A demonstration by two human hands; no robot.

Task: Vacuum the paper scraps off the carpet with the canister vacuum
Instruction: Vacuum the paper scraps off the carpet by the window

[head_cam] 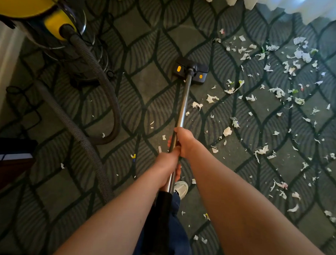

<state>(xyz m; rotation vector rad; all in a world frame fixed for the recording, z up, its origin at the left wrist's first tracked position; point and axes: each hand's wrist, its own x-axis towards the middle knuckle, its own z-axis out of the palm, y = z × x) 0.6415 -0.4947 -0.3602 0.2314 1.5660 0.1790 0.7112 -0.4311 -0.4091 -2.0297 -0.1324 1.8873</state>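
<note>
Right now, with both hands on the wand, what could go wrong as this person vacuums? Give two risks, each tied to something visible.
1. The hose loops across the carpet to the person's left; a sideways step could snag it.
2. Most paper scraps lie right of the floor head; swinging the wand there may pull the hose taut and tug the canister.

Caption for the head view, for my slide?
Left hand and right hand grip the wand; floor head on carpet, paper scraps mostly right, canister left.
</note>
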